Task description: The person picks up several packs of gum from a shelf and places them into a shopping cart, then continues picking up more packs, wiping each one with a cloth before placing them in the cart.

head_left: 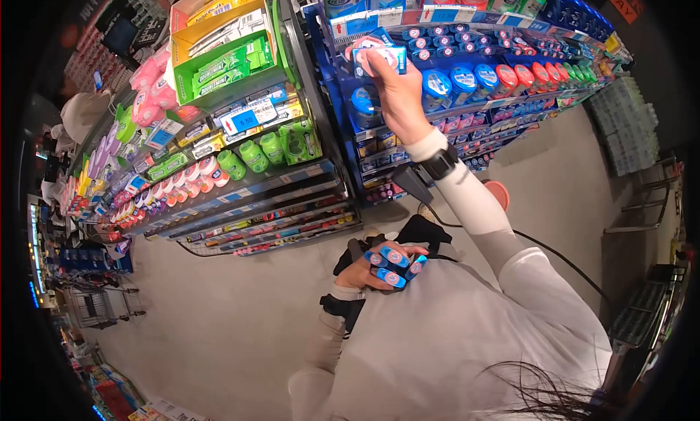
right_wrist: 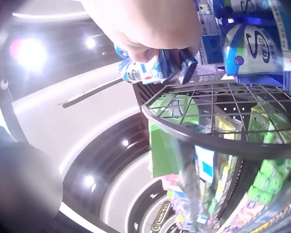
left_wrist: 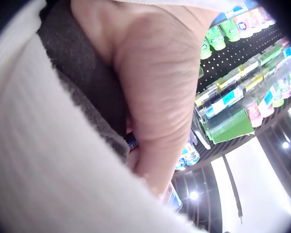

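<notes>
My right hand (head_left: 405, 96) is raised at the blue shelf in the head view. Its fingers and thumb grip several blue gum packs (head_left: 394, 58) with pale labels. From below, the right wrist view shows these packs (right_wrist: 160, 68) poking out under the curled hand (right_wrist: 150, 24). My left hand (head_left: 353, 277) is held low against the shirt, curled round several small blue gum packs (head_left: 394, 257) whose round pinkish labels face up. In the left wrist view, the back of that hand (left_wrist: 160, 87) hides most of what it holds.
Blue and red gum tubs (head_left: 463, 82) line the shelf beside the right hand, below larger bags (head_left: 346, 0). At left stands a rack with green gum boxes (head_left: 226, 69) and green bottles (head_left: 251, 155). A wire basket (right_wrist: 218, 131) hangs near the right wrist.
</notes>
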The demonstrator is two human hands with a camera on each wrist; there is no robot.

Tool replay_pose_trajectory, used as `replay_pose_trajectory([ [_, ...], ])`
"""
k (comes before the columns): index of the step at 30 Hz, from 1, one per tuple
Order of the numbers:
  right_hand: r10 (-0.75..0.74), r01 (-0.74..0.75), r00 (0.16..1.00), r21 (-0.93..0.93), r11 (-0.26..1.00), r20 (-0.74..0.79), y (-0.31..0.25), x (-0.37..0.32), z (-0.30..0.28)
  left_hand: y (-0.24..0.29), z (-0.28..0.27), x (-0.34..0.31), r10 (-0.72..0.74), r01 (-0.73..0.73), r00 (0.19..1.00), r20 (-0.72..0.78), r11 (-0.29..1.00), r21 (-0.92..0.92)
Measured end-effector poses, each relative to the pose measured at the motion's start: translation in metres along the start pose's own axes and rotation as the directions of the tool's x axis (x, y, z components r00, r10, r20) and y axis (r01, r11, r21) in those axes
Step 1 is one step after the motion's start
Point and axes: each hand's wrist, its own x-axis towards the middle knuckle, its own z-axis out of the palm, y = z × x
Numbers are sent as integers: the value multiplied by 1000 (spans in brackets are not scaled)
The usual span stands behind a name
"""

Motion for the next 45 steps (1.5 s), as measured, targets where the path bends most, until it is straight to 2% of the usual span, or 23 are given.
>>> replay_pose_trajectory([
  [1,-104,102,994,-64,993,-26,6,6,4,1,-1,-1,-10,10,1000,-6,1000,30],
  [2,-109,107,994,-58,993,-26,11,6,6,1,-1,-3,-14,14,1000,-5,999,36],
  [4,-227,213,969,-136,968,-98,17,7,8,1,0,-4,6,-6,1000,-16,1000,27],
  [8,-275,266,956,-92,960,-106,11,3,11,-3,-4,-6,25,-25,1000,-12,1000,17],
  [13,-324,300,941,-207,931,-97,26,21,-4,-1,-4,-4,15,-15,1000,21,1000,-22],
  [16,-269,258,956,-104,961,-114,29,33,-4,-2,-5,-2,15,-13,999,44,999,-42],
  [19,-204,189,979,-270,944,-29,26,41,-2,1,-1,-1,19,-19,999,47,1000,10],
  [23,-160,155,987,-314,937,10,15,51,4,0,2,-2,15,-14,999,37,1000,-19],
  [26,-24,51,998,-465,884,64,7,61,3,-2,2,-3,17,-16,999,49,1000,-26],
  [32,142,-22,967,-488,872,210,7,82,-7,-4,5,-4,1,1,999,36,998,-55],
  [34,178,-49,934,-384,922,309,7,86,-12,-5,4,-5,10,-8,999,39,999,-42],
  [35,176,-47,935,-382,923,309,8,88,-14,-4,4,-5,9,-7,999,39,999,-40],
  [37,86,83,957,-546,834,276,12,92,-19,-4,5,-5,14,-13,999,47,999,-31],
  [38,83,84,957,-545,834,276,16,94,-21,-4,5,-5,12,-11,999,48,1000,-29],
  [40,-174,313,949,-737,599,261,21,93,-20,-4,5,-6,-9,11,999,41,999,-53],
  [42,-215,332,943,-761,558,253,18,85,-16,-3,7,-4,-4,6,999,49,999,-53],
  [44,-316,368,917,-819,440,242,16,78,-13,-3,7,-4,1,2,998,57,998,-55],
  [45,-346,411,899,-792,451,269,17,75,-11,-3,7,-4,-3,6,998,55,999,-49],
])
